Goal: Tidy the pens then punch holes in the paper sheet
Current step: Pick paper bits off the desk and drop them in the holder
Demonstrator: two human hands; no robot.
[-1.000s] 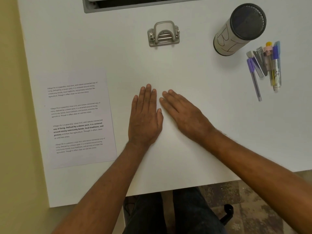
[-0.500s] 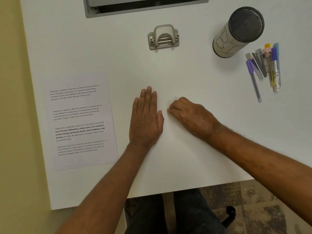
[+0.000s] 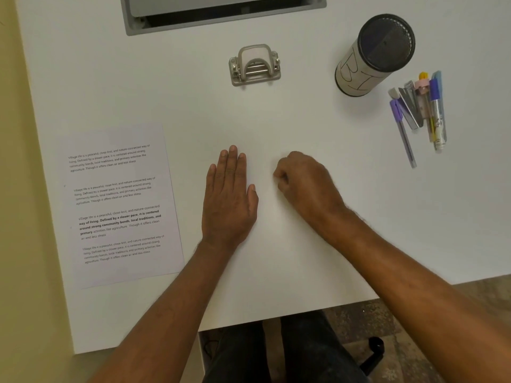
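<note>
Several pens [image 3: 420,111] lie bunched together on the white desk [image 3: 304,128] at the right, beside a tall cylindrical pen holder [image 3: 373,55] with a dark mesh rim. A metal hole punch [image 3: 255,66] stands at the back centre. A printed paper sheet [image 3: 119,203] lies flat at the left. My left hand [image 3: 229,197] rests flat on the desk, palm down, holding nothing. My right hand [image 3: 305,183] sits just to its right, fingers curled into a loose fist with nothing in it.
A grey cable tray opening [image 3: 221,15] is set into the desk at the back. The desk's front edge runs just below my forearms, with my legs and a chair base [image 3: 373,352] beneath. A yellow wall [image 3: 16,189] borders the left.
My right hand has curled from flat with fingers extended into a fist and shifted slightly right. My left hand has stayed flat in place.
</note>
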